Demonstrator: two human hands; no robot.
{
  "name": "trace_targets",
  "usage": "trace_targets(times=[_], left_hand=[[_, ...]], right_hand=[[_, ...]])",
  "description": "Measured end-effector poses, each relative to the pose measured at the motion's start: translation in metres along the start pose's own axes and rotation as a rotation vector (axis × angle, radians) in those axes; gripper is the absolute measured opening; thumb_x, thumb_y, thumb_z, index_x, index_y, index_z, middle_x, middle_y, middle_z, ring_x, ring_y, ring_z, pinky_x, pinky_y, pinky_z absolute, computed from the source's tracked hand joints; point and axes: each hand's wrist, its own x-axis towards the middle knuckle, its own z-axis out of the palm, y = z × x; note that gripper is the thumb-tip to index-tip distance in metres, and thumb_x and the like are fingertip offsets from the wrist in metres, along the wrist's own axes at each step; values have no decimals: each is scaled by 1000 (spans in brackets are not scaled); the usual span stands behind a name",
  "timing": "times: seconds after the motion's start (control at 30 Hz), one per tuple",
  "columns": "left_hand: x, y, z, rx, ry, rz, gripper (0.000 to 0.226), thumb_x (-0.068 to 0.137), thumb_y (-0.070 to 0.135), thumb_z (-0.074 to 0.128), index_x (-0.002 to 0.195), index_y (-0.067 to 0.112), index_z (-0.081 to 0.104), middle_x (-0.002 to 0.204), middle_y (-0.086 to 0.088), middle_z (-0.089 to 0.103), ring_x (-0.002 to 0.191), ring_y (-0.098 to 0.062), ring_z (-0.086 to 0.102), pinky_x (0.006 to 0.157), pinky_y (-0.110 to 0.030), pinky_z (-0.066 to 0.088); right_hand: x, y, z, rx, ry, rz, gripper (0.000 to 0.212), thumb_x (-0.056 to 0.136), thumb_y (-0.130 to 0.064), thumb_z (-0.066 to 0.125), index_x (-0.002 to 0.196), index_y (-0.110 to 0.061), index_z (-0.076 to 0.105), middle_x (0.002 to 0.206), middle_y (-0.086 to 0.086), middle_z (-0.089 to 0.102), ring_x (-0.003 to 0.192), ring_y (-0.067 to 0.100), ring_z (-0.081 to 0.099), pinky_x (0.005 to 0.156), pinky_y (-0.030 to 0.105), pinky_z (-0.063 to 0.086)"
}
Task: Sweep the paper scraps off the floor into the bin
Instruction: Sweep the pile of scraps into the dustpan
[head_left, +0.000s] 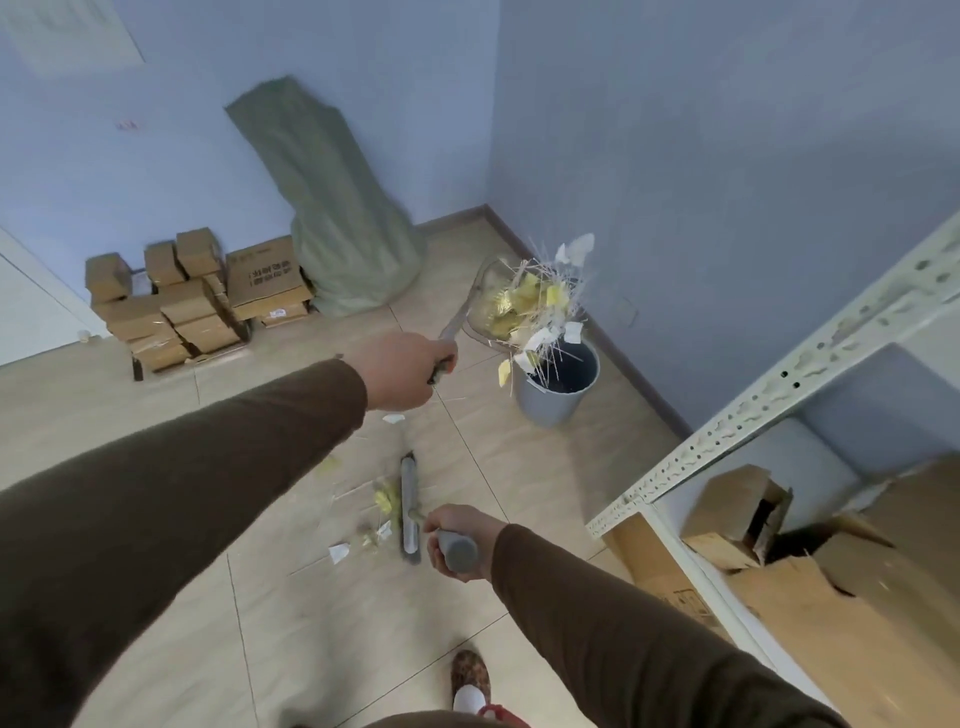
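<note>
Right hand (457, 540) fisted on grey broom (409, 506), head flat among floor scraps (385, 501). Left hand (402, 370) gripping clear dustpan (491, 301), tipped above round grey bin (558, 387); falling scraps blurred.

walls pale blue (675, 130) | tiled floor beige (311, 649) | round plastic bin grey-blue (550, 402) | falling paper scraps yellow and white (535, 306) | tall sack grey-green (332, 208) | long sleeves brown (182, 499) | slipper possibly leopard-spotted, blurred (470, 673)
</note>
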Motion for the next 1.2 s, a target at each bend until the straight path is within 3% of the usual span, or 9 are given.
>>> trace_targets(times=[0.03,0.2,0.4,0.53,0.73,0.83,1.0,1.13,1.2], left_hand=[[5,5,7,67,-23,11,29,86,14,47,104,37,46,84,7,52,70,-15,52,68,-41,51],[8,28,49,363,-87,88,44,88,8,56,128,24,46,112,-8,51,67,-22,49,57,-38,47],[-9,37,86,417,-81,128,34,92,13,59,124,16,48,112,-13,49,49,-19,34,41,-31,26],[-25,29,93,419,-80,146,37,93,14,59,128,13,47,116,-16,48,54,-21,43,45,-30,32],[-43,9,93,451,-49,110,42,90,8,61,128,17,45,115,-12,48,48,-16,34,41,-30,32],[-47,-8,92,385,-5,72,48,86,5,61,126,25,44,111,-7,49,51,-17,47,44,-32,45],[-51,-27,69,134,105,-65,35,89,11,52,115,33,46,94,2,53,64,-16,55,62,-37,56],[-49,-61,36,-194,193,-223,33,86,10,52,112,29,56,97,1,63,79,-18,59,73,-34,53],[-49,-82,16,-413,218,-344,33,85,9,53,114,25,60,98,-1,61,77,-20,59,70,-35,54]], right_hand=[[-1,0,2,-19,15,13,4,88,-12,52,85,-11,55,56,1,53,40,6,53,44,16,48],[1,7,11,-134,30,-6,21,87,-20,55,107,-12,54,73,3,55,53,8,54,44,17,48],[2,11,9,-191,39,-25,43,90,-21,53,132,-11,52,81,4,54,61,8,52,45,19,48],[-4,12,13,-243,32,-63,47,90,-19,53,136,-9,49,79,5,54,60,9,52,43,17,47],[-10,12,26,-257,1,-33,50,87,-18,57,135,-7,50,78,5,56,49,7,54,43,18,48],[-12,14,25,-249,-26,-15,51,83,-19,59,132,-7,52,78,5,57,53,7,55,46,19,50],[-44,5,16,-183,-70,-4,11,88,-17,59,88,-8,55,59,3,53,43,9,51,37,18,44],[-52,-4,-12,21,-140,76,13,93,-15,54,85,-6,48,60,1,46,39,7,49,32,15,41],[-55,2,-24,-142,-128,99,8,94,-13,52,92,-6,48,64,2,48,40,7,47,33,16,40]])
